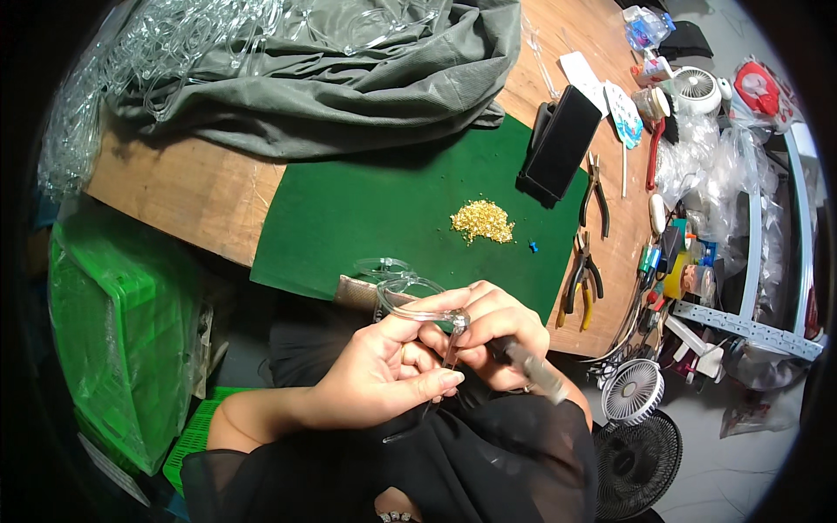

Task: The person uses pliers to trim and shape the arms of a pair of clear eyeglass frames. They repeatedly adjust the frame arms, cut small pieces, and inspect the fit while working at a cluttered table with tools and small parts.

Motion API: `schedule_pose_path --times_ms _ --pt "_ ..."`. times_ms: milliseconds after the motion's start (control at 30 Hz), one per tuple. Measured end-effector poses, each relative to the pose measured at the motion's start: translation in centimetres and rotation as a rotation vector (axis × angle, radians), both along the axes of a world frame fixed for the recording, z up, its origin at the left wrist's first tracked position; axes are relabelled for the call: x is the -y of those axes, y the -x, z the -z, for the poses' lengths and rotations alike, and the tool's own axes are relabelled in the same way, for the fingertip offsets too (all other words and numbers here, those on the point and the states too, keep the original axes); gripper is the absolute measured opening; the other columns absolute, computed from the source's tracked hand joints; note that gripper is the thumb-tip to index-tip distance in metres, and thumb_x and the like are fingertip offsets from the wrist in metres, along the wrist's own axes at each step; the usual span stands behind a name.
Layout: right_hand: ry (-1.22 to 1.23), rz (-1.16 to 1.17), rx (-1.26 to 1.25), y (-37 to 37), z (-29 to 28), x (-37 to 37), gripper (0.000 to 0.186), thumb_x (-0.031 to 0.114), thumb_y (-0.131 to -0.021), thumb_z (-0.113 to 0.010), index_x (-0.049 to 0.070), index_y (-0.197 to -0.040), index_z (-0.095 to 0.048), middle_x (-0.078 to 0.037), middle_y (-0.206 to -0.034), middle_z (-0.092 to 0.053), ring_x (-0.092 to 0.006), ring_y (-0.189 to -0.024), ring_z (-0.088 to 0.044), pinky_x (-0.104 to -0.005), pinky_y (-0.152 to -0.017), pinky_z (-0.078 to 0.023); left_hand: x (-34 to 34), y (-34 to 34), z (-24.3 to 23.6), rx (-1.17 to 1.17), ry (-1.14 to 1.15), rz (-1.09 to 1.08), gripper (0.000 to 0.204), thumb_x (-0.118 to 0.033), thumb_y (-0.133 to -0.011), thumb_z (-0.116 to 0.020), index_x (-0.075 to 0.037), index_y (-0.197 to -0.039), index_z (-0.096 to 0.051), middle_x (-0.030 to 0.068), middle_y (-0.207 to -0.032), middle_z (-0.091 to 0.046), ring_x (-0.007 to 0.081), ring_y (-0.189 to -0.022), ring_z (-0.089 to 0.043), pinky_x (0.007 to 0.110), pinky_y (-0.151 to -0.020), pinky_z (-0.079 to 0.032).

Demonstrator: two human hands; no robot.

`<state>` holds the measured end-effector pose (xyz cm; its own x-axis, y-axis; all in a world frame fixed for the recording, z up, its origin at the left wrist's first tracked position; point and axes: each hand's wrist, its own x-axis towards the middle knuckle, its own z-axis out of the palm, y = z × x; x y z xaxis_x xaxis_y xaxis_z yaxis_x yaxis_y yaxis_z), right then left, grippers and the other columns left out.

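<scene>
A clear plastic eyeglass frame point(417, 286) is held close in front of my body, its round rims toward the green mat and one temple hanging down. My left hand point(366, 362) is closed on it, thumb and fingers pinching the temple side. My right hand point(506, 327) meets the frame at its corner joint. A blurred hand tool with a dark shaft and a grey-beige end point(534, 373) sticks out of its grip toward the lower right. The tool's working tip is hidden. Beyond my hands lies a heap of tiny gold-coloured metal parts point(482, 221).
The green mat point(366, 209) carries a black phone-like device point(562, 144) and a tiny blue piece point(534, 247). Pliers point(581, 279) lie to the right. Grey cloth point(349, 105) bears many clear frames point(200, 44). Green crates point(122, 322) stand left; fans point(633, 392) stand right.
</scene>
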<state>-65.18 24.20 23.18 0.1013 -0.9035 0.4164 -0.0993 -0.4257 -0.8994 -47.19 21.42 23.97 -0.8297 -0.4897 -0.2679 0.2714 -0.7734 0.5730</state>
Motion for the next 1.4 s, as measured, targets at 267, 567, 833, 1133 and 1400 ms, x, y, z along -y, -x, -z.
schedule_pose_path --times_ms 267,567,833,1133,1400 --pt "0.070 -0.008 -0.193 0.56 0.04 -0.08 0.015 0.009 -0.075 -0.072 0.005 -0.079 -0.058 -0.005 -0.072 -0.057 -0.0217 -0.064 -0.055 -0.0323 -0.060 -0.043 -0.20 -0.08 -0.21 0.118 0.325 -0.005 0.070 0.010 -0.080 -0.061 -0.001 -0.140 -0.026 0.0037 -0.093 -0.051 0.0042 -0.076 -0.054 0.017 -0.070 -0.046" --pt "0.109 0.043 -0.140 0.12 0.44 -0.64 0.017 0.009 -0.075 -0.073 0.004 -0.081 -0.058 -0.006 -0.072 -0.058 -0.0216 -0.063 -0.056 -0.0321 -0.058 -0.043 -0.39 -0.16 -0.35 0.083 0.187 0.016 0.072 0.011 -0.079 -0.061 -0.002 -0.141 -0.026 0.0022 -0.091 -0.049 0.0049 -0.078 -0.054 0.017 -0.071 -0.046" --pt "0.075 0.010 -0.119 0.34 0.21 -0.57 0.017 0.011 -0.075 -0.072 0.005 -0.081 -0.058 -0.006 -0.072 -0.058 -0.0212 -0.063 -0.055 -0.0320 -0.058 -0.042 -0.29 -0.03 -0.42 0.069 0.162 0.027 0.072 0.011 -0.079 -0.061 -0.002 -0.141 -0.025 0.0029 -0.093 -0.050 0.0059 -0.079 -0.055 0.018 -0.072 -0.047" --pt "0.098 0.022 -0.192 0.38 0.32 -0.76 0.017 0.011 -0.075 -0.072 0.004 -0.081 -0.058 -0.006 -0.072 -0.058 -0.0221 -0.064 -0.056 -0.0329 -0.059 -0.043 -0.39 -0.19 -0.07 0.098 0.313 0.019 0.071 0.010 -0.080 -0.061 -0.001 -0.140 -0.025 0.0046 -0.095 -0.053 0.0057 -0.082 -0.056 0.018 -0.073 -0.047" --pt "0.105 0.034 -0.149 0.22 0.38 -0.73 0.019 0.011 -0.076 -0.072 0.004 -0.084 -0.057 -0.007 -0.073 -0.058 -0.0221 -0.064 -0.056 -0.0329 -0.059 -0.043 -0.27 -0.16 -0.24 0.062 0.173 0.027 0.071 0.012 -0.080 -0.059 -0.001 -0.140 -0.025 0.0052 -0.094 -0.053 0.0088 -0.082 -0.058 0.020 -0.075 -0.048"
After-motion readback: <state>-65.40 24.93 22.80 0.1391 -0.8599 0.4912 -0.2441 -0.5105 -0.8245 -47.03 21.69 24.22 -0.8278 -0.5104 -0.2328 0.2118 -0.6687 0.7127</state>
